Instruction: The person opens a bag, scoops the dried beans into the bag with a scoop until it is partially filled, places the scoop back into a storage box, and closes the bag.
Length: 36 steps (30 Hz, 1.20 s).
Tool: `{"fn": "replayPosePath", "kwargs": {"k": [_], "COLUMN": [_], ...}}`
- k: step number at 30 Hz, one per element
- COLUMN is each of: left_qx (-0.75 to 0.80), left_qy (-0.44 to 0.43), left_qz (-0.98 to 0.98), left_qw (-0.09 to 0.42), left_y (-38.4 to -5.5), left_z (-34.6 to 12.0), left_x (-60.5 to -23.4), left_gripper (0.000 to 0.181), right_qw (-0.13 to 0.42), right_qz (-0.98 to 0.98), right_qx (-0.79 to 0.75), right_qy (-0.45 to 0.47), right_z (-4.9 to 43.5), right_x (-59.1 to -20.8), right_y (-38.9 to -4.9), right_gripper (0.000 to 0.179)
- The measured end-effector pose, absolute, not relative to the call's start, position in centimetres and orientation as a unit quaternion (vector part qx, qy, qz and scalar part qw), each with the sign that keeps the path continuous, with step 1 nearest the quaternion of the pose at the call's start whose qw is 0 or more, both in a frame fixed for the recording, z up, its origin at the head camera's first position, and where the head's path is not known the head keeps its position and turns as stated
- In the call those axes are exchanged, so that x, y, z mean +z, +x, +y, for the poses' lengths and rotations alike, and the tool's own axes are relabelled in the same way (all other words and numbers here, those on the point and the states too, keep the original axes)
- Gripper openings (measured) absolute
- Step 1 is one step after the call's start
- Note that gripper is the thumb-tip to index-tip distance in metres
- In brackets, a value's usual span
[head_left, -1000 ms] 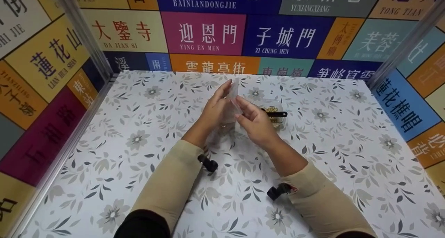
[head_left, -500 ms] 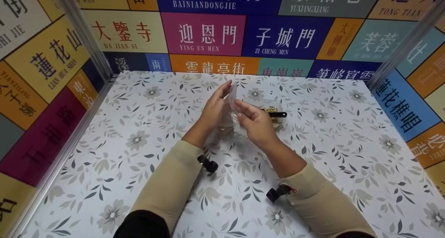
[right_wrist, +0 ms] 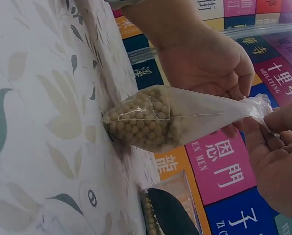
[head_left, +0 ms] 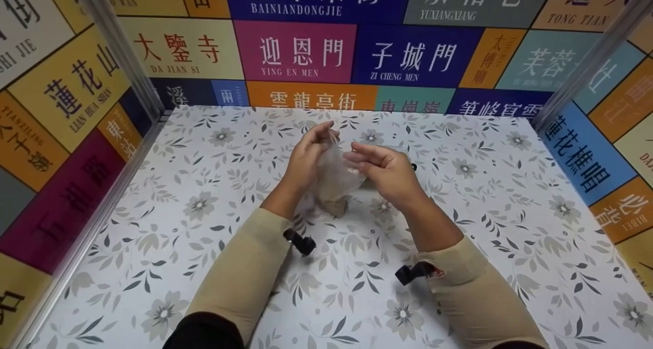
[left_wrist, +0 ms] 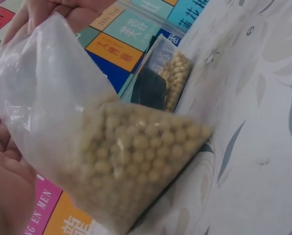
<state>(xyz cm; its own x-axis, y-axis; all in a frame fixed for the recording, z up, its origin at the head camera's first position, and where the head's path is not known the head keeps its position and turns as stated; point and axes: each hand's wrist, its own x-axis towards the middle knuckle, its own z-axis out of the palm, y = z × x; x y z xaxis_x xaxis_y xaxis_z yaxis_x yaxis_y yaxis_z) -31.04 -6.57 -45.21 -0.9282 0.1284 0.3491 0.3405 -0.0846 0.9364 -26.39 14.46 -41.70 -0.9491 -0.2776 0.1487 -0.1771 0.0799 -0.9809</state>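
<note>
A clear plastic bag of round yellow beans, likely soybeans [head_left: 334, 183], stands with its bottom corner on or just above the tablecloth. Its full lower part shows closely in the left wrist view, where the beans [left_wrist: 136, 152] press against the film. My left hand [head_left: 303, 157] holds the bag's upper part from the left side. From the right, my right hand [head_left: 393, 175] pinches the film near the top with thumb and fingers. In the right wrist view the bag's neck [right_wrist: 256, 107] is gathered narrow between both hands; some fingertips are hidden behind the film.
A clear box [left_wrist: 178, 73] with more beans and a black utensil [left_wrist: 148, 88] lies behind and right of the bag, mostly covered by my right hand in the head view. The floral tablecloth [head_left: 245, 267] runs back to a wall of coloured signs [head_left: 301, 50].
My right hand has shifted slightly right, covering most of the box. The bag's bean-filled bottom now shows lower between the hands, and its top looks more gathered.
</note>
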Motion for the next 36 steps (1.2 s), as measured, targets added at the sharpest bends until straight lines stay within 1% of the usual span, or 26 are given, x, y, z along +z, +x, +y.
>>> {"fn": "replayPosePath", "kwargs": {"k": [6,12,19,23,26,31,36], "left_qx": [-0.724,-0.716,-0.683,-0.663,-0.654,-0.661,-0.675], "left_qy": [-0.152,-0.155,-0.165,-0.153,-0.14,-0.134,-0.123], "left_qz": [-0.665,-0.673,-0.705,-0.727,-0.737,-0.728,-0.713], "left_qw": [0.106,0.102,0.097,0.096,0.103,0.123,0.143], "left_y": [-30.3,-28.7,-26.8,-26.4,-26.3,-26.4,-26.5], "left_z": [-7.4,-8.1,-8.4,-8.1,-7.8,-7.5,-7.7], "left_x": [-45.3,-45.1,-45.0,-45.2,-45.2,-45.3,-45.1], "left_gripper": [0.04,0.03,0.028,0.026,0.024,0.023,0.024], "right_qw": [0.023,0.003,-0.021,-0.035,-0.038,-0.028,-0.03], "right_qz": [0.73,0.735,0.725,0.72,0.715,0.725,0.736], "right_qx": [-0.67,-0.668,-0.676,-0.679,-0.683,-0.675,-0.662], "right_qy": [-0.134,-0.119,-0.131,-0.138,-0.144,-0.138,-0.139], "right_z": [15.4,15.8,16.3,16.8,17.4,18.7,19.1], "right_x": [-41.5,-41.4,-41.6,-42.1,-42.6,-43.3,-43.8], "right_y": [-26.9,-27.0,-26.8,-27.0,-27.3,-27.8,-27.8], "right_gripper": [0.041,0.04,0.041,0.04,0.042,0.052,0.048]}}
